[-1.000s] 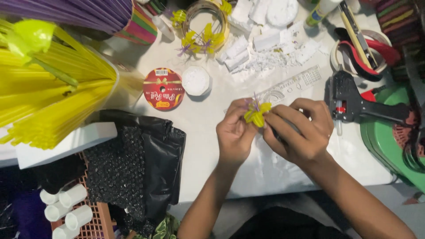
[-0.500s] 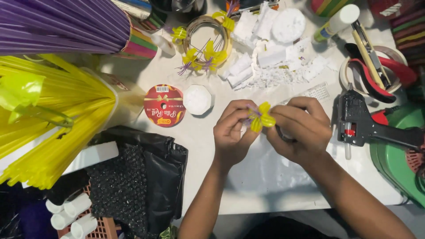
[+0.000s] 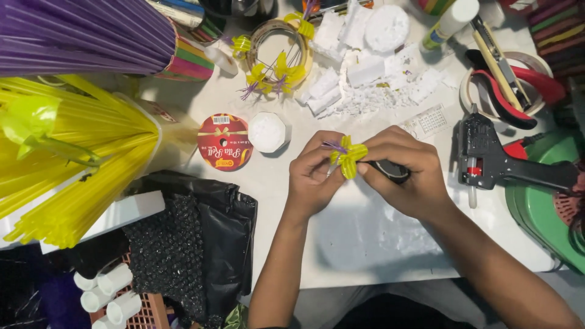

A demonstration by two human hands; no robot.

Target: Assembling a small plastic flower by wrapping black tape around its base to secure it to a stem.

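On the white worktop (image 3: 365, 244), near the middle and toward its front edge, both hands meet above the surface. The left hand (image 3: 314, 176) and right hand (image 3: 402, 176) pinch a small yellow looped ribbon flower with purple strands (image 3: 348, 157) between their fingertips, equally near. The right palm also seems to hold a dark roll (image 3: 390, 172), perhaps tape. The black glue gun (image 3: 487, 161) lies toward the right edge.

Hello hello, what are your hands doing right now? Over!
Both hands, left hand and right hand, pinching a small yellow flower with purple threads. Black glue gun right beside. Nothing in the way.
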